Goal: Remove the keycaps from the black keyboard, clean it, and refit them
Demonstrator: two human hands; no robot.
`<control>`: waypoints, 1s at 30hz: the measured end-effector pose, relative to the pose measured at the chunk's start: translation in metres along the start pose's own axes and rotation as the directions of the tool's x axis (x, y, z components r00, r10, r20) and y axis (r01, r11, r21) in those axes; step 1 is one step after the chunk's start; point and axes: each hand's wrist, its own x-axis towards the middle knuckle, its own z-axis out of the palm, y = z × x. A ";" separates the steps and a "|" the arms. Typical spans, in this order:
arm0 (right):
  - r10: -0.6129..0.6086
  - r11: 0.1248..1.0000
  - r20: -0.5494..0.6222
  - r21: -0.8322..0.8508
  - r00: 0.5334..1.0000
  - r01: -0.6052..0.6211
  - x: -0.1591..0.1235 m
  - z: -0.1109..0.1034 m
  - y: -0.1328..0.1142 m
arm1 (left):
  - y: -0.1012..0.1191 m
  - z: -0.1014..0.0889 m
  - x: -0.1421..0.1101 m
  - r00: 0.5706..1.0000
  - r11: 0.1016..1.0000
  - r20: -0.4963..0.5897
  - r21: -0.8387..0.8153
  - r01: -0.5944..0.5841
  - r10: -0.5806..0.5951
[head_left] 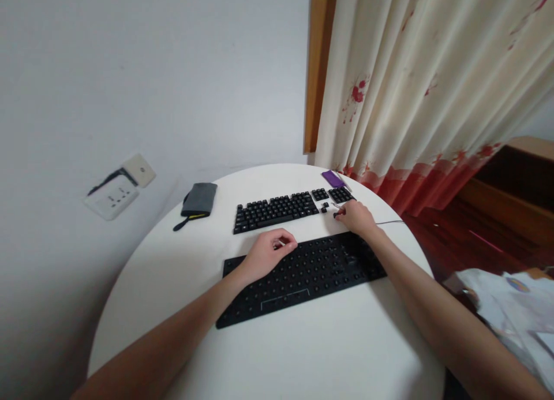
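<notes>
Right hand (355, 216) is pinching a small dark piece (338, 214) (too small to identify) beside rows of black keycaps (277, 212). Left hand (267, 251) is sitting over the keyboard base (309, 270), fingers curled. Grey pouch (200, 199) is lying on the white table (303, 354).

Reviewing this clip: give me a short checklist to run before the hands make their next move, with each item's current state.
1. Black keyboard base lying flat on the white table: ok.
2. Main keycap block laid out in rows behind the base: ok.
3. Left hand free of any object: cannot tell; its fingers curl above the base and hide the palm.
4. Right hand has a firm grip: cannot tell; its fingertips are at a small dark piece near the loose keycaps.
5. Grey pouch clear of both hands: ok.
6. Purple item clear of the keycaps: cannot tell; it lies close behind them.
</notes>
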 end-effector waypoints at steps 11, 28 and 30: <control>0.000 1.000 -0.013 -0.017 1.000 0.000 0.022 0.015 -0.006 | 0.000 -0.001 -0.001 0.997 0.998 0.069 0.059 -0.025 0.020; -0.013 1.000 -0.031 0.022 0.999 0.014 0.027 0.020 -0.007 | -0.002 -0.001 -0.002 0.994 0.994 0.098 0.095 -0.047 0.038; -0.012 1.000 -0.034 0.026 0.999 0.013 0.028 0.021 -0.006 | -0.002 -0.001 -0.001 0.994 0.994 0.100 0.097 -0.045 0.035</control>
